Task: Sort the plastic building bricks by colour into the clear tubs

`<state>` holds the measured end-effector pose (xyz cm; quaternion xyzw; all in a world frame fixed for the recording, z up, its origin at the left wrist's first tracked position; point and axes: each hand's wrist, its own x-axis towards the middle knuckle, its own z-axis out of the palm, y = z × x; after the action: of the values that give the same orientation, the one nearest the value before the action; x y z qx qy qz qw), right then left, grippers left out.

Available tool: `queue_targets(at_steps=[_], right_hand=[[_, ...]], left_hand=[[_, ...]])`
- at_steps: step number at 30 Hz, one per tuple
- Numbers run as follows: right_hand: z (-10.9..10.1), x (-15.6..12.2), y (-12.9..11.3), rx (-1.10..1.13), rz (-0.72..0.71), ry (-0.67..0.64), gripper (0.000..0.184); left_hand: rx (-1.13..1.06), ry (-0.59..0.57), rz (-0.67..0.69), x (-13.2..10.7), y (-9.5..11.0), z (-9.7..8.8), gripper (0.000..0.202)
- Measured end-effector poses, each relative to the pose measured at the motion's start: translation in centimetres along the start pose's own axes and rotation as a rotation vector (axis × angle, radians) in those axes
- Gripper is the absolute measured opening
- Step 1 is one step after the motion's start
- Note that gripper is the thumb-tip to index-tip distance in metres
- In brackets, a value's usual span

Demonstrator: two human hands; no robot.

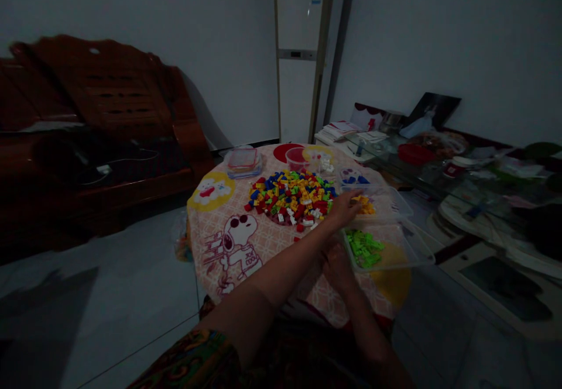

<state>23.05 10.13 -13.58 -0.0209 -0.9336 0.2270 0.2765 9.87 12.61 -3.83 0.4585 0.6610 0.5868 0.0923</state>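
Note:
My left hand (pixel 345 209) reaches across to the right, its fingers stretched over the left end of a clear plastic box (pixel 386 218) with yellow bricks (pixel 364 204). Thumb and forefinger look apart, and I see no brick clearly held. Closer to me, my right hand (pixel 337 266) is curled beside the left wall of another clear box (pixel 406 264), which contains lime-green bricks (pixel 364 247). Its fingertips are hidden, so what they grip cannot be made out. Left of my hands lies a big heap of mixed toy bricks (pixel 292 196) in red, yellow, blue, green and white.
A clear box with blue bricks (pixel 355 179), white bricks (pixel 325 164), a round clear tub (pixel 297 158) and stacked lidded containers (pixel 243 161) stand toward the back of the cloth-covered round table (pixel 206 219). A cluttered glass table (pixel 417 169) is at right, a wooden bench (pixel 118 108) at left.

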Motion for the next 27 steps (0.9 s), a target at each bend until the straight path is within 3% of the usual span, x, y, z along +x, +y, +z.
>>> queue_targets(at_steps=[4,10,16,21,27], right_hand=[[-0.1,0.1,-0.2,-0.016,-0.003,-0.003,0.044],[-0.2,0.1,-0.5,-0.028,-0.016,0.040,0.036],[-0.3,0.1,-0.7,-0.040,-0.011,0.039,0.034],[-0.6,0.1,-0.9,-0.045,-0.016,0.042,0.033],[-0.7,0.1,-0.9,-0.050,-0.024,0.035,0.034]], left_hand=[[0.086,0.032,-0.015,-1.4,-0.9,-1.4,0.046],[0.448,0.224,-0.054,-4.2,-3.1,-7.4,0.035],[0.666,0.243,-0.177,-6.5,-4.7,-11.5,0.016],[0.720,0.238,-0.172,-7.1,-4.9,-12.6,0.013],[0.780,0.160,-0.122,-7.1,-4.6,-11.6,0.009]])
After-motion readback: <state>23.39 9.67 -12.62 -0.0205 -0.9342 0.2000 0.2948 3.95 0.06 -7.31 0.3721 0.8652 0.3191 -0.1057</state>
